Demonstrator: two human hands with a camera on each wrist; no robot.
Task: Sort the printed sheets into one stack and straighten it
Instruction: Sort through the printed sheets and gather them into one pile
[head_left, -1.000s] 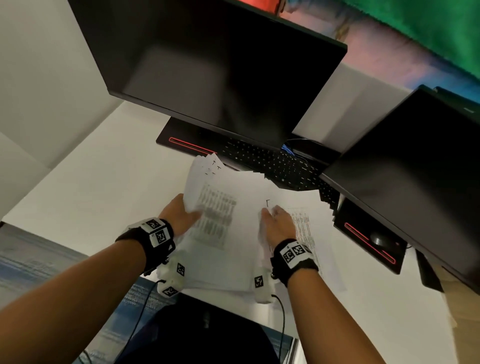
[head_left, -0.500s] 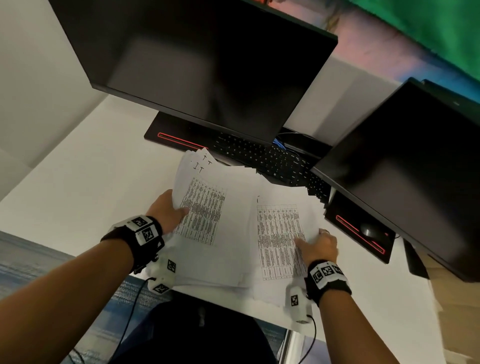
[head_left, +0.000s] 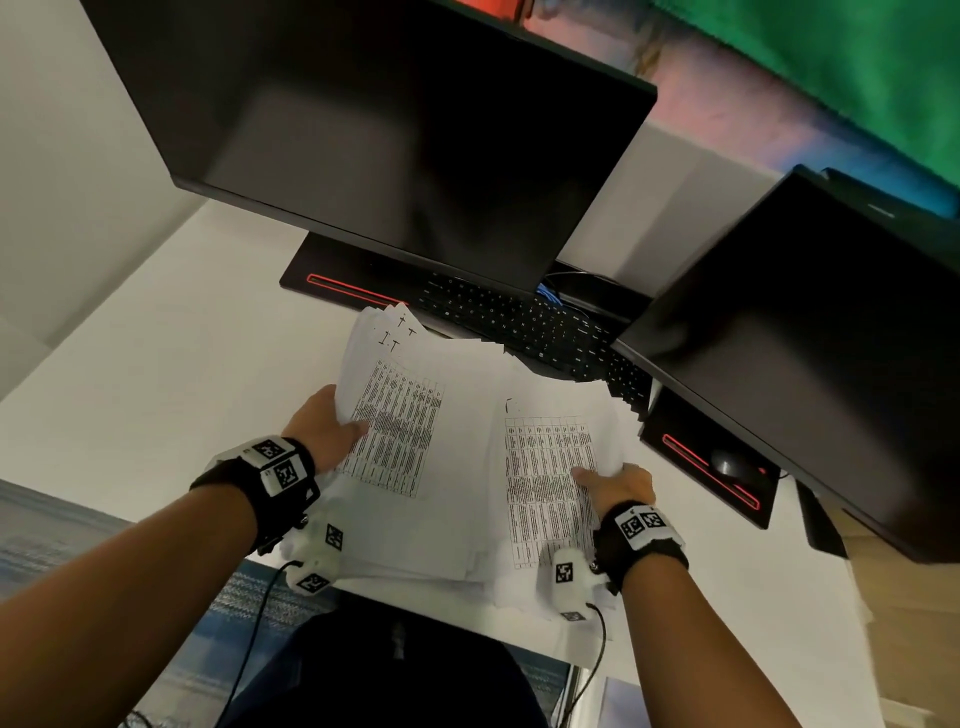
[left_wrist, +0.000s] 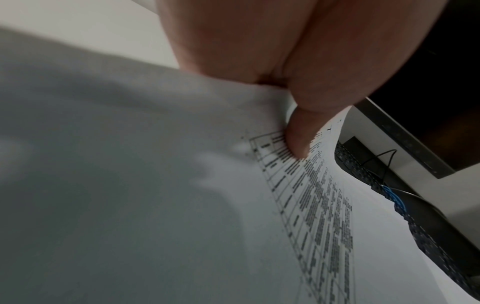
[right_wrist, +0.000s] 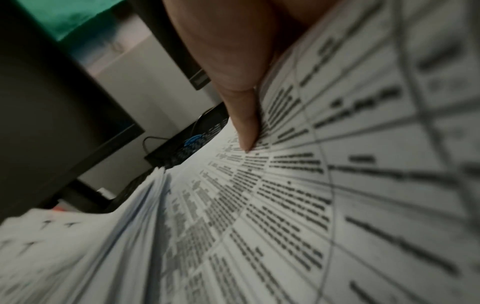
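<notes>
A loose pile of white printed sheets (head_left: 457, 467) with tables of text lies fanned on the white desk (head_left: 156, 364). My left hand (head_left: 324, 428) grips the left batch of sheets (left_wrist: 311, 205) by its left edge, thumb on top of the print and the edge lifted. My right hand (head_left: 615, 486) holds the right batch of sheets (right_wrist: 259, 205) at its right edge, thumb pressed on the printed table. The fingers under the paper are hidden in all views.
A black keyboard (head_left: 519, 322) lies just behind the sheets, partly covered by their far corners. Two dark monitors (head_left: 389, 130) (head_left: 805, 338) overhang the desk. A mouse (head_left: 730, 462) sits on a black stand base to the right. The desk's front edge is near my wrists.
My right hand has moved from the middle of the pile out to the right edge and uncovered a second printed sheet. My left hand keeps its hold on the left edge.
</notes>
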